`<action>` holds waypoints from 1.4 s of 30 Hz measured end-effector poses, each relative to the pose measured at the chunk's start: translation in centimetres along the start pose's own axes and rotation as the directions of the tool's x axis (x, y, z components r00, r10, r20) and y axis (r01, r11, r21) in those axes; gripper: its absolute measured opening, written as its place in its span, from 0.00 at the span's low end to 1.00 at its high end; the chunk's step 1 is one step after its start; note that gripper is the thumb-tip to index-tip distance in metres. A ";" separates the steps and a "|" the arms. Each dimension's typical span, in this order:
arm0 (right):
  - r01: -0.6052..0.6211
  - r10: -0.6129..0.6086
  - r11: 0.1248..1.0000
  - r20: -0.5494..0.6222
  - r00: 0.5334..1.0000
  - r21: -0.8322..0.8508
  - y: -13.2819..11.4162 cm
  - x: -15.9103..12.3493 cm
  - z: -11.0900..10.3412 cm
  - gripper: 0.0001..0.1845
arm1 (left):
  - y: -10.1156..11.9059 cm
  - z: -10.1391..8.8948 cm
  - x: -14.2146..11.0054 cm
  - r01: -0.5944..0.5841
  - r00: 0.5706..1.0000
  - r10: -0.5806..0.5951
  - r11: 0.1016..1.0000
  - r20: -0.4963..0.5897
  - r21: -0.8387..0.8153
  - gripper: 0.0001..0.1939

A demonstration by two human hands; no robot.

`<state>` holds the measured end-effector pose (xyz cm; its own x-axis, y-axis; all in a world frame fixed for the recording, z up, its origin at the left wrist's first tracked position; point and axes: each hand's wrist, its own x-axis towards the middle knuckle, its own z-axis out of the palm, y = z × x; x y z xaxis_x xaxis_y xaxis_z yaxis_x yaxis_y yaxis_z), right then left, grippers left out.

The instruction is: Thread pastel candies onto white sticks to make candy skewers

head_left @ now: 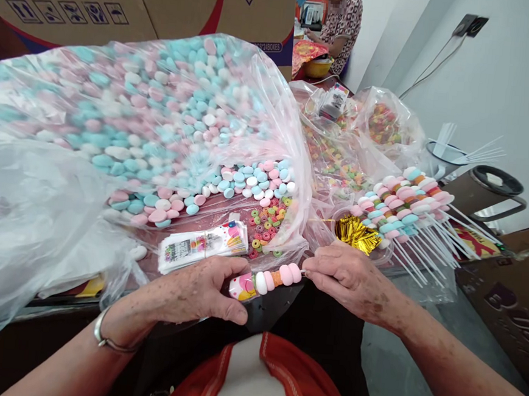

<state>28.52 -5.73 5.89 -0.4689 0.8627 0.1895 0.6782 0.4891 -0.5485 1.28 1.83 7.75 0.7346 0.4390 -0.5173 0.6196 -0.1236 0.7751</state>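
My left hand (211, 288) is closed around a small printed plastic wrapper (242, 287), its thumb along the lower side. One end of a candy skewer (281, 277) with pink, white, orange and green sweets meets the wrapper's mouth; how far it reaches inside is hidden. My right hand (345, 274) pinches the skewer's stick just past the last pink sweet. Behind my left hand lies a banded stack of flat printed wrappers (203, 246). Beyond my right hand a pile of finished candy skewers (401, 206) rests beside a gold tinsel bunch (357, 234).
A large clear bag (153, 104) of pink, blue and white sweets spreads over the table, with loose ring candies (269, 226) near its opening. At right stand a mug of white sticks (446, 154) and a lidded tumbler (492, 188). Another person (345, 21) sits behind the cardboard box (169, 7).
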 end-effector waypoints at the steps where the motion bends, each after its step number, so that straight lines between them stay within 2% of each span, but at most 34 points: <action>1: 0.031 -0.031 0.999 -0.022 0.999 -0.036 0.0 0.0 0.1 0.10 | 0.0 0.0 0.0 0.000 1.000 0.000 1.000 -0.008 0.013 0.21; 4: 0.083 -0.096 0.982 -0.071 0.993 -0.169 -0.1 0.1 0.0 0.11 | 0.2 0.2 0.2 -0.008 0.998 0.014 0.994 -0.054 0.108 0.20; 7: 0.132 -0.158 0.952 -0.072 0.985 -0.277 -0.7 0.3 -0.3 0.11 | 0.3 0.6 0.3 0.014 0.996 0.004 0.982 -0.092 0.188 0.18; 11: 0.198 -0.236 0.925 -0.082 0.968 -0.325 -1.3 0.2 -0.4 0.12 | 0.3 0.8 0.4 0.054 0.994 -0.036 0.980 -0.100 0.190 0.16; 16: 0.050 -0.070 0.980 -0.099 0.993 -0.193 -1.2 -0.1 -0.2 0.11 | 0.4 0.7 0.4 0.030 0.995 -0.008 0.972 -0.096 0.232 0.15; 19: -0.057 0.056 0.995 -0.010 0.998 -0.081 -1.3 0.0 -0.2 0.12 | 0.5 0.8 0.5 0.004 0.993 0.028 0.961 -0.113 0.275 0.15; 22: -0.185 0.178 0.981 0.111 0.978 0.051 -1.5 0.1 -0.4 0.13 | 0.4 1.3 0.5 -0.023 0.987 0.077 0.938 -0.143 0.347 0.14; 25: -0.228 0.201 0.965 0.189 0.961 0.132 -1.7 0.1 -0.9 0.15 | 0.2 1.7 0.5 -0.033 0.982 0.107 0.908 -0.154 0.418 0.15; 27: -0.187 0.169 0.978 0.174 0.970 0.090 -1.7 0.1 -1.0 0.15 | 0.1 2.0 0.4 -0.040 0.981 0.123 0.888 -0.152 0.459 0.16; 30: -0.059 0.065 0.996 0.090 0.994 -0.071 -1.8 0.0 -0.5 0.14 | 0.0 2.3 0.5 -0.032 0.979 0.131 0.858 -0.157 0.513 0.14; 33: 0.046 -0.040 0.970 0.029 0.999 -0.238 -2.0 0.0 0.4 0.13 | 0.1 2.7 0.8 -0.017 0.973 0.141 0.835 -0.184 0.550 0.12; 35: 0.073 -0.075 0.948 0.005 0.997 -0.310 -1.9 0.2 0.7 0.14 | 0.4 2.7 1.0 0.002 0.971 0.130 0.836 -0.201 0.548 0.12; 38: 0.090 -0.095 0.956 -0.003 0.995 -0.278 -1.9 0.5 0.3 0.14 | 1.0 2.5 1.2 0.039 0.967 0.098 0.855 -0.235 0.518 0.12; 42: 0.130 -0.127 0.970 0.023 0.992 -0.205 -2.1 1.5 0.1 0.12 | 1.6 2.2 1.4 0.005 0.958 0.147 0.850 -0.247 0.527 0.11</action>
<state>26.31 -5.48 7.25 -0.5646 0.7900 0.2388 0.7130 0.6126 -0.3410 3.94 0.33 7.49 0.7265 0.6220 -0.2922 0.6762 -0.5716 0.4647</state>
